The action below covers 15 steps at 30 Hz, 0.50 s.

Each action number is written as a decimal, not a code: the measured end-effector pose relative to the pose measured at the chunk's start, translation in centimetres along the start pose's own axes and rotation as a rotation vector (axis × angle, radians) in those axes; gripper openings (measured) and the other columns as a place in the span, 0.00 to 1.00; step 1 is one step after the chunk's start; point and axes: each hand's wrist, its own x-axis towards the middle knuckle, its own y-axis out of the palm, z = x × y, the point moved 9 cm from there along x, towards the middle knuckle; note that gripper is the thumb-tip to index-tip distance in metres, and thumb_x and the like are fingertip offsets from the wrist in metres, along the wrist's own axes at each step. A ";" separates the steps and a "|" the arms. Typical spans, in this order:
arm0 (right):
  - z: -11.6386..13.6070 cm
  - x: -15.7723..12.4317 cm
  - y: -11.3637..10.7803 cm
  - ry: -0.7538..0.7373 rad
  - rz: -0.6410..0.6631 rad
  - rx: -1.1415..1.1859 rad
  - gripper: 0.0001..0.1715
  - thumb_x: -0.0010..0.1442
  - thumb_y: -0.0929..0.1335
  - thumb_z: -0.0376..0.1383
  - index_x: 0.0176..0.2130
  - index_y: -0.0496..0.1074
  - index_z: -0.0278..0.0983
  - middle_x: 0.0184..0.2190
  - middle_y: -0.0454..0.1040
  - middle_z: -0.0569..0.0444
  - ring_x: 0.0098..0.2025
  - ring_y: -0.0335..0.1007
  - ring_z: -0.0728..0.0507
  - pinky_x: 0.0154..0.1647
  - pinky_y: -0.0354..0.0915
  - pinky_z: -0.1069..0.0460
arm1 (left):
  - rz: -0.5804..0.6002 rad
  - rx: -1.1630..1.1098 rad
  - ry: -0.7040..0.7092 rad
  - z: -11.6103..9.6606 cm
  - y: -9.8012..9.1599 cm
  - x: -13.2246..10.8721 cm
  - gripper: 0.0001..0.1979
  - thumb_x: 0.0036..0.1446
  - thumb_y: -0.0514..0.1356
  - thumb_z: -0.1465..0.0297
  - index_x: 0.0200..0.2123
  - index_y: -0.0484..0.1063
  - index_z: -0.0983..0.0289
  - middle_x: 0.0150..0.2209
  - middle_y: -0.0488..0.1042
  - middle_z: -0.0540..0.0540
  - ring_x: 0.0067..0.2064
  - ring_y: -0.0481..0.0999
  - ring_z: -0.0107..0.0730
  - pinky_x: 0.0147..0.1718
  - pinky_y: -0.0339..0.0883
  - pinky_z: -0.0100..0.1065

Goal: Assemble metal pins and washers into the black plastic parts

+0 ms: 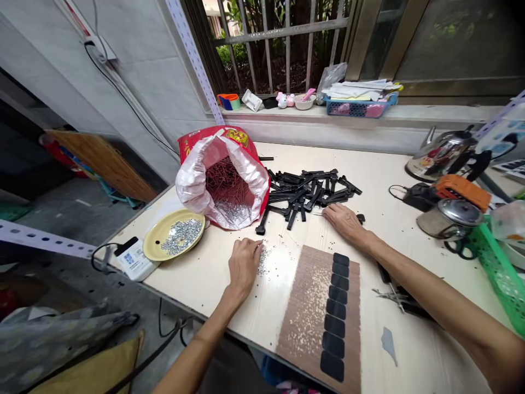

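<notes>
My left hand [244,264] rests on the pale table [213,273], its fingertips bent onto a small heap of tiny silver parts [263,262]. My right hand [344,220] lies flat beside the near edge of a pile of black plastic pieces [311,189], fingers stretched toward it, touching a thin metal pin. In front of me lies a brown board [307,306] with a column of several black pads [336,312] and scattered light specks.
A red and white bag [223,175] of metal pins lies open at left. A yellow plate [173,236] holds silver parts. Kettles [443,153], an orange tool [461,189] and a green basket [500,268] crowd the right. A window sill holds small items.
</notes>
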 end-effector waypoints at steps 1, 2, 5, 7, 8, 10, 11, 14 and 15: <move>-0.1 -0.3 -0.5 0.013 -0.022 0.026 0.16 0.67 0.57 0.34 0.38 0.71 0.34 0.32 0.71 0.48 0.37 0.61 0.43 0.36 0.56 0.50 | 0.030 0.039 0.017 -0.4 0.6 0.4 0.13 0.61 0.51 0.66 0.39 0.76 0.58 0.35 0.73 0.57 0.39 0.66 0.41 0.32 0.61 0.36; -0.1 -0.6 -1.2 0.027 -0.051 0.057 0.16 0.67 0.56 0.34 0.41 0.71 0.34 0.33 0.71 0.48 0.38 0.62 0.42 0.37 0.57 0.50 | 0.063 0.077 0.031 -0.7 1.2 0.8 0.12 0.61 0.51 0.66 0.37 0.76 0.57 0.34 0.73 0.57 0.39 0.65 0.42 0.30 0.60 0.35; 0.2 -1.4 -4.0 0.061 -0.150 0.164 0.18 0.67 0.56 0.35 0.48 0.69 0.34 0.38 0.72 0.47 0.41 0.65 0.42 0.40 0.61 0.50 | 0.143 0.148 0.084 -1.5 2.9 1.7 0.12 0.60 0.51 0.68 0.32 0.75 0.57 0.33 0.71 0.57 0.39 0.63 0.42 0.28 0.58 0.34; 1.2 -1.9 -5.9 0.062 -0.196 0.267 0.19 0.67 0.56 0.35 0.52 0.67 0.35 0.40 0.72 0.47 0.41 0.67 0.43 0.41 0.64 0.49 | 0.145 0.132 0.109 -1.5 3.3 2.1 0.12 0.60 0.51 0.70 0.30 0.74 0.58 0.33 0.72 0.58 0.40 0.64 0.42 0.30 0.59 0.35; 1.9 -2.2 -6.7 0.061 -0.211 0.328 0.19 0.67 0.56 0.35 0.53 0.66 0.36 0.40 0.72 0.48 0.41 0.67 0.43 0.41 0.65 0.49 | 0.131 0.106 0.110 -1.4 3.3 2.2 0.12 0.59 0.52 0.71 0.30 0.74 0.59 0.33 0.72 0.59 0.40 0.64 0.43 0.31 0.60 0.36; 3.7 -2.8 -8.1 0.063 -0.222 0.444 0.18 0.67 0.56 0.35 0.53 0.66 0.37 0.39 0.72 0.48 0.40 0.68 0.44 0.40 0.67 0.49 | 0.093 0.012 0.086 -1.1 2.8 2.4 0.10 0.58 0.53 0.71 0.29 0.74 0.60 0.33 0.73 0.60 0.41 0.65 0.43 0.34 0.61 0.38; 4.7 -3.1 -8.6 0.071 -0.220 0.488 0.18 0.67 0.57 0.35 0.52 0.67 0.37 0.38 0.72 0.48 0.39 0.68 0.44 0.39 0.67 0.49 | 0.073 -0.067 0.060 -1.1 2.4 2.5 0.09 0.57 0.54 0.70 0.29 0.74 0.61 0.33 0.73 0.60 0.41 0.66 0.43 0.36 0.62 0.38; 7.9 -4.0 -9.8 0.096 -0.210 0.568 0.16 0.66 0.59 0.36 0.48 0.71 0.36 0.36 0.71 0.49 0.36 0.68 0.46 0.35 0.68 0.50 | 0.083 -0.508 -0.128 -0.9 1.7 2.0 0.09 0.55 0.57 0.65 0.31 0.75 0.62 0.33 0.75 0.57 0.38 0.70 0.39 0.36 0.64 0.37; 8.8 -4.2 -10.1 0.098 -0.211 0.584 0.15 0.66 0.59 0.36 0.46 0.71 0.36 0.36 0.71 0.49 0.36 0.68 0.46 0.35 0.68 0.51 | 0.127 -0.710 -0.229 -1.0 1.9 1.6 0.11 0.54 0.58 0.63 0.32 0.75 0.64 0.32 0.75 0.57 0.34 0.71 0.36 0.34 0.64 0.36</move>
